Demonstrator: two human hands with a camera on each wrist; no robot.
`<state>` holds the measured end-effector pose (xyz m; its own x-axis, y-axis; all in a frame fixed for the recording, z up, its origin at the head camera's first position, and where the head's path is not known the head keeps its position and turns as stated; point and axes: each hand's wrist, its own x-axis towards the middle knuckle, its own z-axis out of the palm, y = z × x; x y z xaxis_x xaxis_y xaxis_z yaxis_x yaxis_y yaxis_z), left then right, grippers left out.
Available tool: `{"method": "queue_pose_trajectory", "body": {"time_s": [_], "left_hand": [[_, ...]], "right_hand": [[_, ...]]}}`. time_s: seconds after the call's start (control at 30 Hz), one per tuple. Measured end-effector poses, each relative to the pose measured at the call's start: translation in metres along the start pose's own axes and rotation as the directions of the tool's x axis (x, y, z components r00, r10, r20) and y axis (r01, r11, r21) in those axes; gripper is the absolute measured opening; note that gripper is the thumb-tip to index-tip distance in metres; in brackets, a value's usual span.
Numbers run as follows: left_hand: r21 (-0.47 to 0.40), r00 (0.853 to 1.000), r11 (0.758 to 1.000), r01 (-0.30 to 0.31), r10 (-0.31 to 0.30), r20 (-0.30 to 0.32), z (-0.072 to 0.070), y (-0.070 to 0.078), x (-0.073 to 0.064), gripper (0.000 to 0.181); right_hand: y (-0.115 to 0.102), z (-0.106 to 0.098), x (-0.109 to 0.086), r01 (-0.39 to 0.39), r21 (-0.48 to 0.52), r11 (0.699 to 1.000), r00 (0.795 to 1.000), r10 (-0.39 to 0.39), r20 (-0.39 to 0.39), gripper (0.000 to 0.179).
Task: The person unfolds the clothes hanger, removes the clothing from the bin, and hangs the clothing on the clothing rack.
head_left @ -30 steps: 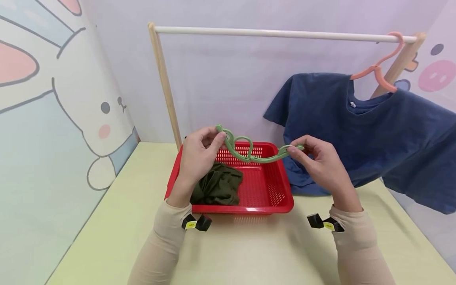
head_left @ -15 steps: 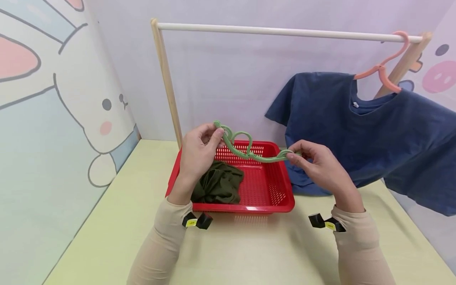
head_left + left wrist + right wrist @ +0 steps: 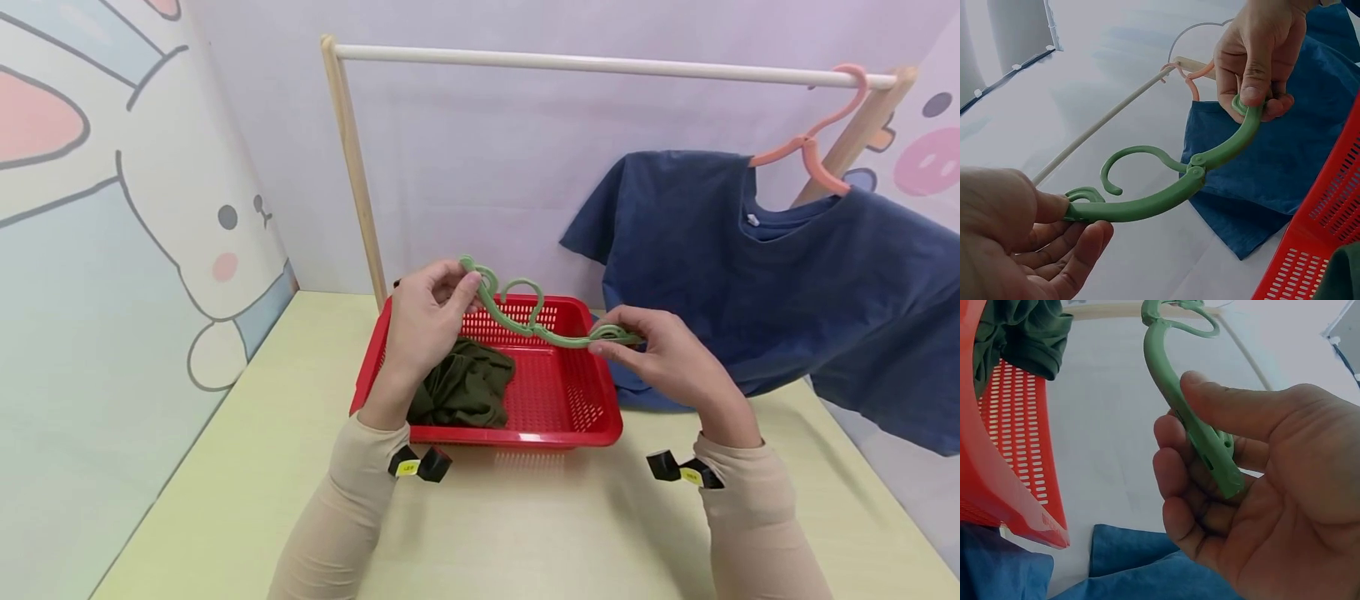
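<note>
A green folding clothes hanger [image 3: 555,337] is held up between both hands above the red basket. Its two arms bow downward to a central joint, and its hook [image 3: 1138,150] curls beside that joint. My left hand [image 3: 427,321] pinches one end between thumb and fingers. The other end lies in my right hand [image 3: 667,350], thumb on top and fingers curled under, as the right wrist view shows. Below sits the red basket [image 3: 611,429] with a crumpled dark green cloth [image 3: 472,387] in its left part, partly hidden by my left hand and wrist.
Behind stands a rack with a white rail [image 3: 585,62] and wooden posts [image 3: 352,167]. A navy T-shirt [image 3: 690,275] hangs at its right end on an orange hanger [image 3: 813,154]. Everything stands on a pale yellow table [image 3: 525,533], beside a wall with a cartoon rabbit [image 3: 187,192].
My right hand has slid its grip along the hanger's end, and that end has dipped slightly. The left hand keeps its pinch, shifted a little right. The head view has moved slightly.
</note>
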<state>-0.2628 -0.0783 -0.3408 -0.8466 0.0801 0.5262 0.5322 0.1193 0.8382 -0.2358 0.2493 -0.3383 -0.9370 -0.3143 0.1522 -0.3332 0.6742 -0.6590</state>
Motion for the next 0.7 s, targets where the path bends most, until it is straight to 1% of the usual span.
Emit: {"method": "queue_pose_trajectory", "body": {"time_s": [0.1, 0.23, 0.37, 0.47, 0.6, 0.7], "left_hand": [[-0.009, 1.000, 1.000, 0.002, -0.002, 0.031, 0.000, 0.000, 0.000, 0.017], [-0.001, 0.996, 1.000, 0.008, -0.008, 0.085, -0.003, 0.001, 0.000, 0.020], [0.025, 0.990, 0.999, 0.026, -0.029, 0.139, -0.006, 0.001, 0.001, 0.032], [0.058, 0.981, 0.998, 0.029, -0.040, 0.191, -0.008, 0.002, 0.001, 0.036], [0.118, 0.970, 0.993, 0.005, -0.033, 0.241, -0.011, 0.002, 0.001, 0.033], [0.136, 0.969, 0.991, -0.011, -0.023, 0.245, -0.012, 0.001, 0.000, 0.027]], "right_hand": [[0.000, 0.000, -0.001, -0.003, -0.021, 1.000, 1.000, 0.003, -0.003, 0.016], [-0.001, -0.001, -0.002, 0.005, -0.050, 0.999, 0.999, -0.006, -0.037, 0.012], [-0.001, -0.003, -0.003, 0.000, -0.055, 0.998, 0.999, -0.003, -0.055, 0.010], [0.000, -0.004, -0.004, -0.003, -0.052, 0.999, 0.998, 0.000, -0.057, 0.009], [0.000, -0.004, -0.004, -0.008, -0.054, 0.998, 0.998, 0.005, -0.061, 0.010], [0.000, -0.005, -0.004, -0.012, -0.066, 0.998, 0.997, 0.007, -0.070, 0.009]]}}
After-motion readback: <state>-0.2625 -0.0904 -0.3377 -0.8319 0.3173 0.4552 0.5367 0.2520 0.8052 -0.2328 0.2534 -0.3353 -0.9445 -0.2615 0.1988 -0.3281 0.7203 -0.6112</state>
